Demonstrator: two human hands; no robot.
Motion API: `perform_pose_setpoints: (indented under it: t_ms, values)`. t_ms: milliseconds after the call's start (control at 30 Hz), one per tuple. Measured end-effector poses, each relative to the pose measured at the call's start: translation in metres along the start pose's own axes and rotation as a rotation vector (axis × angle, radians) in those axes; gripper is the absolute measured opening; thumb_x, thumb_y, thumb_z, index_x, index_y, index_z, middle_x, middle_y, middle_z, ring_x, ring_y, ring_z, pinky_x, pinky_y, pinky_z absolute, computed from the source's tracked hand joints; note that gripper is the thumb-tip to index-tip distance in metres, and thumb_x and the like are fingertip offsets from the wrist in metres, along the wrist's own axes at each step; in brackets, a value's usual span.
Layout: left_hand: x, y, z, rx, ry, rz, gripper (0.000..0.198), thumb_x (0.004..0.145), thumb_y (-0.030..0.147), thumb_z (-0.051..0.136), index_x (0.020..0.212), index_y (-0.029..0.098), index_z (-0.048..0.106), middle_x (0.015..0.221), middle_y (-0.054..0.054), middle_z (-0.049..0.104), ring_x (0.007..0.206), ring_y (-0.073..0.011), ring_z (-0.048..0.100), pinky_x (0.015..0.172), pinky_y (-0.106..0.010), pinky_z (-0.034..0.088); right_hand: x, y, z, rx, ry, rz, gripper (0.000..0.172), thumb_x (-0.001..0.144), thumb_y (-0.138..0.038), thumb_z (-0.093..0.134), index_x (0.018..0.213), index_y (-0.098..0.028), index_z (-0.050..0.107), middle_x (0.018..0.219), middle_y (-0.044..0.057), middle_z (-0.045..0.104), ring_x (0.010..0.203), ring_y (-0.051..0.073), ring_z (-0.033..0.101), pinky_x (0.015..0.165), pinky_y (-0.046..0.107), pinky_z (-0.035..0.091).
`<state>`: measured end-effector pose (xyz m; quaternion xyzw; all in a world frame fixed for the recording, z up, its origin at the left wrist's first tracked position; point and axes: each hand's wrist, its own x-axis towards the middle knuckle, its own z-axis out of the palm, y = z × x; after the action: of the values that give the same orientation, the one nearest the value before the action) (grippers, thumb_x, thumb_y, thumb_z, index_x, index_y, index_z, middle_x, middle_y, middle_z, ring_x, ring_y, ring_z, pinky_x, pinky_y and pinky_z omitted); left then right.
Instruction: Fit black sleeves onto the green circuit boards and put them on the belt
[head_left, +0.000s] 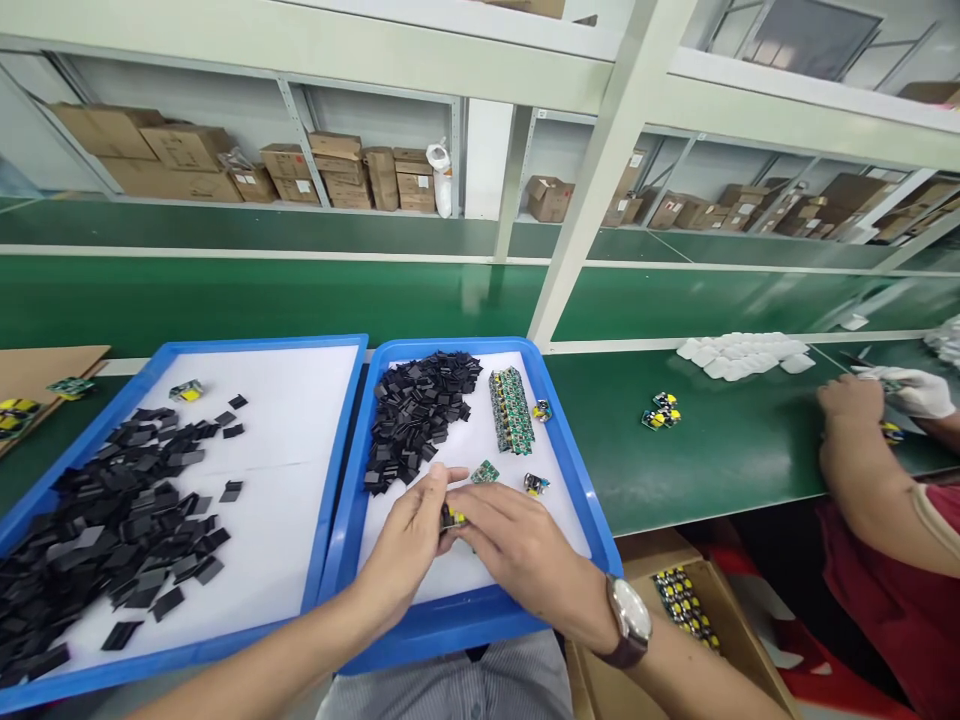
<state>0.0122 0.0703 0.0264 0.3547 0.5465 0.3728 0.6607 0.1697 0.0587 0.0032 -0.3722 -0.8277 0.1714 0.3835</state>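
My left hand [414, 532] and my right hand [517, 535] meet over the near part of a blue tray [592, 500]. Between their closed fingers is a small circuit board with a yellow part [452, 517], mostly covered by the fingers. Just beyond my fingertips lies a loose green circuit board [485, 471]. A board with dark and yellow parts [535, 485] sits to its right. Farther back, a block of green boards [512, 410] stands in tight rows, with another yellow-topped board [541, 410] beside it. Black flat pieces [416, 410] are heaped at the tray's left.
A second blue tray [341, 430] on the left holds scattered black pieces [142, 510] and one board [186, 391]. Cardboard [45, 370] lies beyond it. A box of boards [652, 600] stands below the bench at right. A co-worker's hands [855, 400] work near white pads [742, 353].
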Motion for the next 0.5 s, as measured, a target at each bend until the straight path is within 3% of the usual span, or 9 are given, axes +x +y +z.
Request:
perform_pose_setpoints:
  t_ms: [100,233,333,400,500]
  values:
    - [0.001,-0.006,0.005,-0.132,-0.037,-0.072,0.067,0.082,0.079,0.067,0.100,0.014,0.072,0.077,-0.001,0.061,0.064,-0.0136,0.048,0.059,-0.026,0.041,-0.003,0.000,0.002,-0.062,-0.010,-0.001,0.037,0.104,-0.007,0.050,0.137,-0.018,0.063,0.125,0.012,0.075,0.114,0.025,0.071,0.100,0.042,0.061]
    - [0.014,-0.010,-0.010,0.168,-0.105,0.112,0.055,0.092,0.071,0.060,0.094,0.017,0.072,0.079,-0.002,0.062,0.071,-0.0174,0.052,0.063,-0.029,0.044,-0.002,0.016,-0.028,-0.006,-0.142,0.049,0.049,0.099,-0.025,0.068,0.147,-0.025,0.056,0.144,0.010,0.067,0.133,0.026,0.063,0.111,0.045,0.056]
    - [0.025,-0.016,-0.022,0.535,-0.137,0.335,0.039,0.097,0.058,0.061,0.106,0.021,0.071,0.103,-0.007,0.069,0.097,-0.0259,0.063,0.085,-0.037,0.052,0.004,0.058,-0.060,-0.220,0.023,0.162,0.041,0.101,-0.030,0.064,0.141,-0.023,0.062,0.145,0.013,0.066,0.136,0.029,0.060,0.116,0.052,0.050]
    - [0.028,-0.024,-0.023,0.711,-0.182,0.467,0.036,0.098,0.048,0.061,0.122,0.023,0.067,0.121,-0.010,0.067,0.118,-0.0309,0.062,0.102,-0.046,0.052,0.010,0.093,-0.075,-0.380,0.051,0.262,0.041,0.099,-0.026,0.063,0.140,-0.019,0.064,0.142,0.018,0.067,0.134,0.036,0.059,0.114,0.061,0.048]
    - [0.025,-0.036,-0.017,0.837,-0.260,0.542,0.057,0.099,0.040,0.059,0.151,0.021,0.047,0.160,-0.017,0.044,0.152,-0.0353,0.038,0.124,-0.055,0.037,0.018,0.135,-0.080,-0.412,0.010,0.289,0.042,0.092,-0.018,0.067,0.134,-0.014,0.068,0.133,0.021,0.071,0.129,0.042,0.060,0.105,0.066,0.052]
